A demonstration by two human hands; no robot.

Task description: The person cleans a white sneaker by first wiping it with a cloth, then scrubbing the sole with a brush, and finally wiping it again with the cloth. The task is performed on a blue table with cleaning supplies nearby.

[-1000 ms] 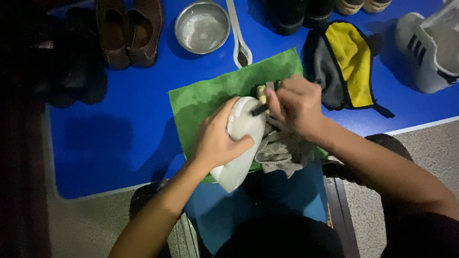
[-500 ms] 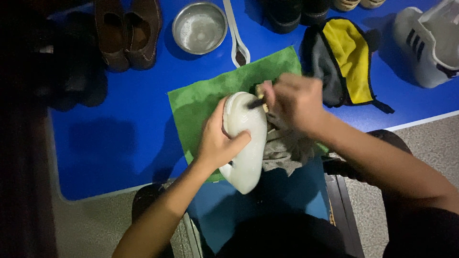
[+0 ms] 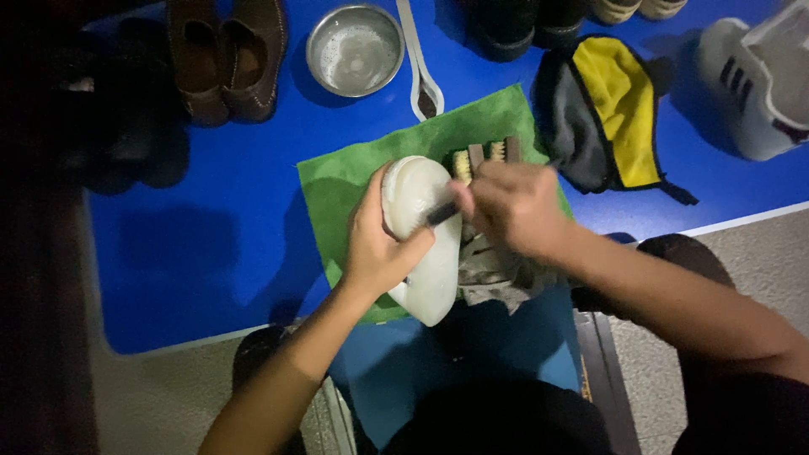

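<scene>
My left hand (image 3: 377,244) grips a white shoe (image 3: 421,232) held sole-up over a green cloth (image 3: 345,181) on the blue table (image 3: 211,227). My right hand (image 3: 514,206) holds a small dark-handled brush (image 3: 441,213) whose tip rests on the shoe's pale sole. A wooden scrubbing brush (image 3: 482,157) lies on the green cloth just beyond my right hand. A grey rag (image 3: 497,274) is bunched under my right wrist, beside the shoe.
A metal bowl (image 3: 355,49) and a white shoehorn (image 3: 419,67) sit at the back. Brown shoes (image 3: 226,55) stand back left, dark shoes (image 3: 514,25) back centre, a white striped sneaker (image 3: 758,80) far right. A yellow-and-grey cloth (image 3: 611,109) lies to the right.
My right hand has drawn the small brush left and toward me across the sole, uncovering the wooden brush behind it. The left hand has tilted the shoe slightly.
</scene>
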